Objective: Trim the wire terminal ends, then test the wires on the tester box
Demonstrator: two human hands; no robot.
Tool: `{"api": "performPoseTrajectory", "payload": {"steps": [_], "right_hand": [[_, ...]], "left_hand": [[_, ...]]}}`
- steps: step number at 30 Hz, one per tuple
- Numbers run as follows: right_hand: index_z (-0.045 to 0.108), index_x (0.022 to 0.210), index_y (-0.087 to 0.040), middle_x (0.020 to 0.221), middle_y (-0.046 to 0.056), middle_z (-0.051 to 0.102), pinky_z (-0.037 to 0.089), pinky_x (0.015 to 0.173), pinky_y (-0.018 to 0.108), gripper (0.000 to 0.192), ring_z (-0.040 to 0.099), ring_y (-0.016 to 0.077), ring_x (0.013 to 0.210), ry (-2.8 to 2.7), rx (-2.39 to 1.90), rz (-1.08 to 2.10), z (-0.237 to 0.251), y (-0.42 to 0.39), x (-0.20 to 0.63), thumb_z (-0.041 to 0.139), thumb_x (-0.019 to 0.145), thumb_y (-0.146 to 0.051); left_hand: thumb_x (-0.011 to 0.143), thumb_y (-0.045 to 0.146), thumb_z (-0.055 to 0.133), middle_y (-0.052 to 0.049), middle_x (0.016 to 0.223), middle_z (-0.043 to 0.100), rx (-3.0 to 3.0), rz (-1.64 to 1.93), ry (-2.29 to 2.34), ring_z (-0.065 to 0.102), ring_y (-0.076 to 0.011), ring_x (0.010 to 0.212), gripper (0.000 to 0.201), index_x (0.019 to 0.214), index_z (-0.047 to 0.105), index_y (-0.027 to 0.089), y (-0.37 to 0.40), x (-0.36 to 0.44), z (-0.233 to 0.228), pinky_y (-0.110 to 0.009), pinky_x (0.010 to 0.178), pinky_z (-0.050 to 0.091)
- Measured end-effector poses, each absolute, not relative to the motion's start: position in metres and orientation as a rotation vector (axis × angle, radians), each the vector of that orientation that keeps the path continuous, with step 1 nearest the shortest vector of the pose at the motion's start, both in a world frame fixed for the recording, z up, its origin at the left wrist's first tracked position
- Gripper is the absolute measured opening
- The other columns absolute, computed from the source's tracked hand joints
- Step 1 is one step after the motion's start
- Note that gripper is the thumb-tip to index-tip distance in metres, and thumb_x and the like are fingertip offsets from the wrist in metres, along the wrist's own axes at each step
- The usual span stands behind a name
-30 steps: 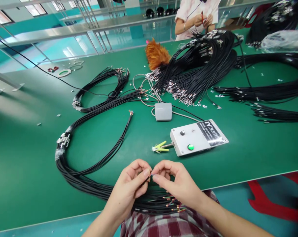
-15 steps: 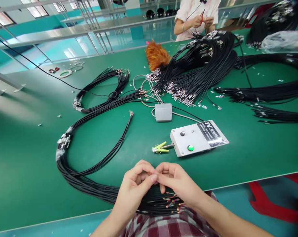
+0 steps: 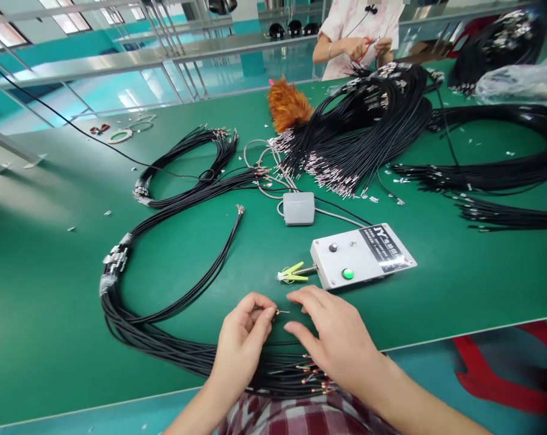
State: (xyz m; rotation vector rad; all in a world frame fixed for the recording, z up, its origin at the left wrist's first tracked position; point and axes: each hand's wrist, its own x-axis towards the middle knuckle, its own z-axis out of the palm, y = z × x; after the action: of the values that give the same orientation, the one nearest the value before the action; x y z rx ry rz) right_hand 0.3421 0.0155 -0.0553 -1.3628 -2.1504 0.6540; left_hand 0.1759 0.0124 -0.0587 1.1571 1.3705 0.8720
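Observation:
My left hand [image 3: 241, 341] pinches a thin wire end [image 3: 280, 312] between thumb and forefinger, its stripped tip pointing right. My right hand [image 3: 334, 338] hovers just to the right of that tip, fingers spread and holding nothing. Under both hands lies a bundle of black cables [image 3: 165, 344] whose coloured stripped ends [image 3: 312, 373] fan out at the table's near edge. A white tester box [image 3: 361, 257] with a green button and a yellow-green clip [image 3: 292, 273] sits just beyond my right hand.
A grey foot pedal [image 3: 299, 208] lies behind the box. Large heaps of black cables [image 3: 364, 133] cover the far right of the green table [image 3: 51, 302]. An orange feather duster [image 3: 287, 106] lies near them. Another person [image 3: 359, 36] works across the table.
My hands were pinched together on the wire tip. The right hand has let go and opened, drifting right, while the left still holds the wire.

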Motion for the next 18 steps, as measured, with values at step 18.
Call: {"api": "performPoseTrajectory", "payload": {"steps": [18], "right_hand": [[0.063, 0.093, -0.017, 0.095, 0.005, 0.068, 0.028, 0.077, 0.037, 0.018, 0.054, 0.0239, 0.092, -2.578, -1.456, -0.188, -0.040, 0.070, 0.347, 0.072, 0.077, -0.020]], "left_hand": [[0.085, 0.027, 0.052, 0.006, 0.057, 0.044, 1.387, 0.916, 1.370, 0.040, -0.0094, 0.048, 0.012, 0.075, 0.053, 0.019, 0.055, 0.165, -0.065, -0.020, 0.044, 0.030]]}}
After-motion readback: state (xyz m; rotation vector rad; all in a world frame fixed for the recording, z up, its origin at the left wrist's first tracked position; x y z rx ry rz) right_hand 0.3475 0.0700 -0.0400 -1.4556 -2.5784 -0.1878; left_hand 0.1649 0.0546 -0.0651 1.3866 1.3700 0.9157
